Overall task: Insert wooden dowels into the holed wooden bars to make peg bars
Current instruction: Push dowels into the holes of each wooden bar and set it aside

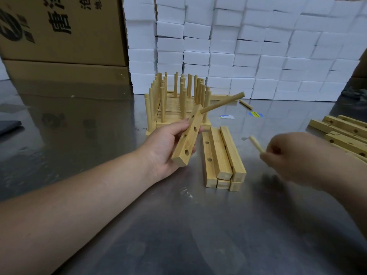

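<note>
My left hand (166,143) grips a holed wooden bar (187,138) tilted above the metal table. One dowel (222,103) sticks out of the bar's top hole, pointing up and right; several holes below it are empty. My right hand (294,157), blurred, pinches a loose dowel (256,143) to the right of the bar, apart from it. Behind stands a stack of finished peg bars (176,108) with many upright dowels.
A pile of plain holed bars (222,157) lies between my hands. More bars (345,133) lie at the right edge. A loose dowel (245,104) lies behind. White foam blocks (238,46) and cardboard boxes (65,36) line the back of the steel table (178,225).
</note>
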A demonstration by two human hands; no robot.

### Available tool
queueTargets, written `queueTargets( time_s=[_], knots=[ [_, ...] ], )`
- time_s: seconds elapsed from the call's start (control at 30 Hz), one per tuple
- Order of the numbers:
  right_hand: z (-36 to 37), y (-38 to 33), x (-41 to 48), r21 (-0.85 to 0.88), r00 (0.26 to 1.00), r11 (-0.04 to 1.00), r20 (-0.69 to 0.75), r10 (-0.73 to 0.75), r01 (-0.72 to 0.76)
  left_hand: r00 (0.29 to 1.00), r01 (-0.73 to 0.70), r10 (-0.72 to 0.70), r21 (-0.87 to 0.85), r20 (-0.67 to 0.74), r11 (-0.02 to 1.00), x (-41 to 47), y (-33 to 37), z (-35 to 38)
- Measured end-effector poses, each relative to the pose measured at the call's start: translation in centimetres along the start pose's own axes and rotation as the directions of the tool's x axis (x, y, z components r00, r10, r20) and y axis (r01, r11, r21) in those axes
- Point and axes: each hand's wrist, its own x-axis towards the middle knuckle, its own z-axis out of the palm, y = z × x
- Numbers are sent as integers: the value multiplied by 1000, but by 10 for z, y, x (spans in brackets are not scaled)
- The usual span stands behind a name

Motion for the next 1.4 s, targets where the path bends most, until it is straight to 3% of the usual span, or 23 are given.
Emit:
queueTargets(
  time_s=[0.13, 0.4, 0.97, 1.2, 1.4],
  knots=[
    [1, -10, -9, 318, 936, 931, -345, -63, 180, 1000, 2, -2, 11, -3, 1000, -2, 0, 3],
    [7, -33, -29, 533, 904, 768, -406, -136, 355, 997, -29, 23, 70, 79, 997, -13, -4, 17],
    [9, -40, -29, 585, 916, 731, -378, -137, 351, 990, -126, 115, 149, 82, 981, -25, -7, 25],
    [5, -37, -26, 551, 986, 819, -136, -100, 159, 975, -218, 193, 326, 107, 920, -27, -8, 25],
    [2, -37, -29, 462, 969, 855, -175, -174, 236, 970, -243, 218, 385, 108, 891, -31, -5, 28]
  ],
)
